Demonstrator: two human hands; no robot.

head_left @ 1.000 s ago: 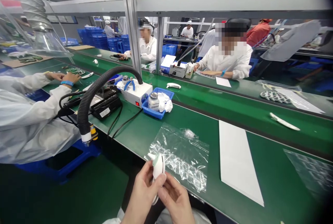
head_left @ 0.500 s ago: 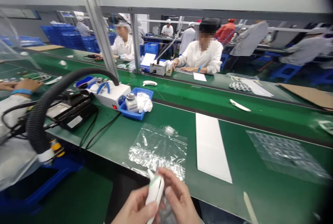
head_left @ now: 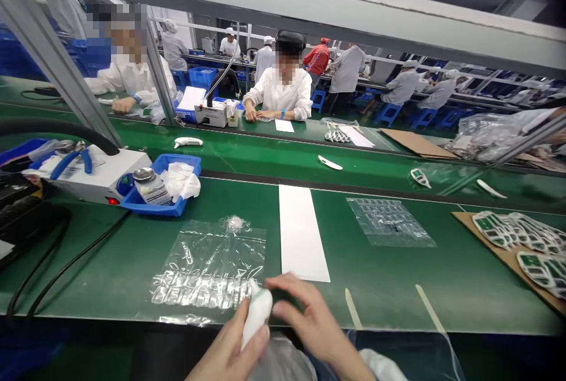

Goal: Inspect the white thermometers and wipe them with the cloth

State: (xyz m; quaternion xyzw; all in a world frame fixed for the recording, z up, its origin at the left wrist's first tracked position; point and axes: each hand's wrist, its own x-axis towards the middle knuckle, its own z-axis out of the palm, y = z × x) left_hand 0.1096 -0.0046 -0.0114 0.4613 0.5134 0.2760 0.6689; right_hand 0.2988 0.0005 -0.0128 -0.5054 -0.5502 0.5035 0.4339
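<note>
Bright light glares off the plastic bag (head_left: 212,275), the top-right corner black

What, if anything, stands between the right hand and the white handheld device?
Nothing visible: the right hand is close beside the white handheld device, which the left hand holds. Whether the right thumb touches it is unclear.

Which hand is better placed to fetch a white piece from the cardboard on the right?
Probably the right hand: it is nearer the cardboard, fingers spread and seemingly holding nothing, while the left hand grips the white device.
</note>
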